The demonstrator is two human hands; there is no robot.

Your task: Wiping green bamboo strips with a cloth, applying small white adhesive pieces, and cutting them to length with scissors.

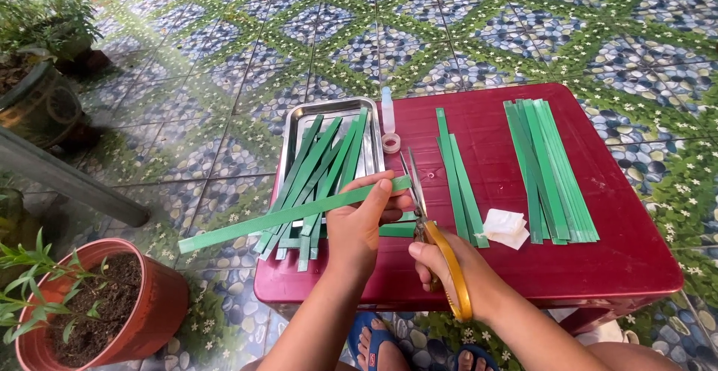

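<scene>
While our left hand [357, 225] pinches one long green strip [292, 215] near its right end, fingers closed on it, our right hand [441, 262] is wrapped around the yellow handles of the scissors [419, 199], and the blades stand open on both sides of the strip, just beside our left fingertips. The strip lies slanted above the metal tray [299, 120], and its free end hangs out past the left edge of the red table [598, 259], over the tiled floor [224, 154].

To make this cut well, we judge that the strip must stay flat and tight, square to the blades, and that our left thumb should keep clear of the points, because it is very near them. A short, firm closing deep in the blades will probably give a cleaner edge than a snip with the tips.

For room, the tray is full of cut green pieces [321, 169] and touches the table's left border. A small bottle [387, 109] and a roll of tape [390, 142] stand just behind the scissors. A few strips [458, 176] lie to the right of the blades, beside a folded white paper [507, 227], and a bigger bundle of strips [550, 169] lies further right. The front part of the table near us is free. A clay pot with a plant [105, 304] stands on the floor near the hanging end, but apart from it.
</scene>
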